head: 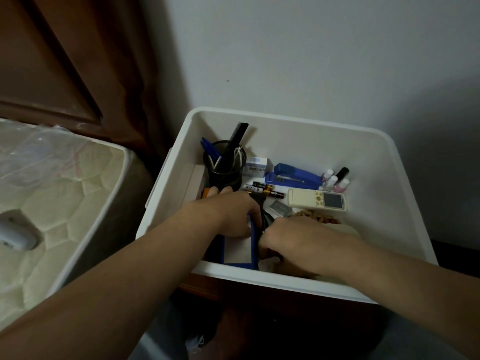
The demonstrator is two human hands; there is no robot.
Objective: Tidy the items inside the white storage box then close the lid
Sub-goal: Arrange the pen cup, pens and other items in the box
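Both forearms reach into white box [291, 126] | left hand [228, 211] grip: blue-framed card [240, 249] | right hand [298, 242] grip: unclear

The white storage box [405, 183] stands open on what looks like a dark brown wooden stand [207, 288], only a strip of which shows under the box's near rim; the dim light hides the rest. Beside it, a quilted cream mattress [65, 193] carries a small pale rounded object [15, 236].
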